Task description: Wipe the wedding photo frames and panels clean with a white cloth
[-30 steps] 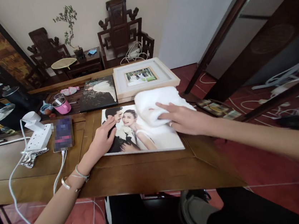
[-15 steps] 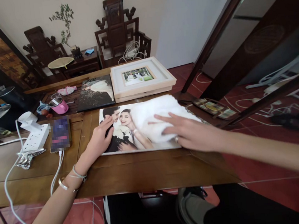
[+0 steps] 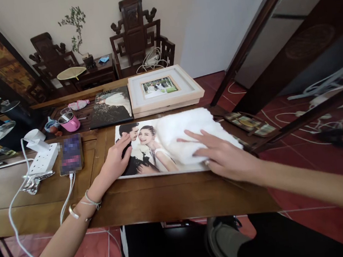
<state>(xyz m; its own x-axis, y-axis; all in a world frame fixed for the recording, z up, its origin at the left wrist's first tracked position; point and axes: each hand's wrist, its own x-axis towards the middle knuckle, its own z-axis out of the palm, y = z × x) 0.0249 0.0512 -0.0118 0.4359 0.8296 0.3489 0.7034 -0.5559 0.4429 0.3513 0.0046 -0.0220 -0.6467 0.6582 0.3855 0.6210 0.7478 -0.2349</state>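
Observation:
A photo panel (image 3: pixel 150 157) showing a couple lies flat on the wooden table (image 3: pixel 179 197) in front of me. My left hand (image 3: pixel 115 156) rests on its left edge, fingers extended across the print. Over the right part of the panel is a fluffy white cloth (image 3: pixel 175 138), reaching past the panel's right side. On top of this cloth my right hand (image 3: pixel 220 154) lies with its fingers stretched and spread, pressing it down; its thumb is hard to see.
Behind the panel are a dark photo panel (image 3: pixel 110 106) and a light wooden picture frame (image 3: pixel 168 102). To the left sit a phone (image 3: pixel 71 154) on a white cable, a power strip (image 3: pixel 46 157) and a pink mug (image 3: pixel 71 124). A dark wooden post (image 3: pixel 243 50) rises at right.
My right hand has shifted slightly right on the panel with the white cloth under it, and more of the cloth spreads rightward. My left hand stays in place on the panel.

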